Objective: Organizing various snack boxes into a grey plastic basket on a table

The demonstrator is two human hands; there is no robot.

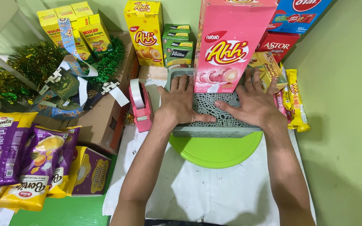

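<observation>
So, purple snack bags (9, 155) lie far left, pink tape holder (140, 106) next. Left hand (181, 104) & right hand (254, 104) lie flat, fingers spread, on grey tray (214, 125) w/ tall pink box (227, 46) standing between them. Tray sits on green plate (216, 152).

We see a tall pink box (227, 42) at centre, yellow boxes (145, 31) behind it, and purple-and-yellow snack bags (17, 155) at left.

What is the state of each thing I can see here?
Pink box: upright on the basket, closed.
Grey basket: upside down, on the green plate.
Left hand: flat on the basket.
Right hand: flat on the basket.
Tape dispenser: upright, roll loaded.
</observation>
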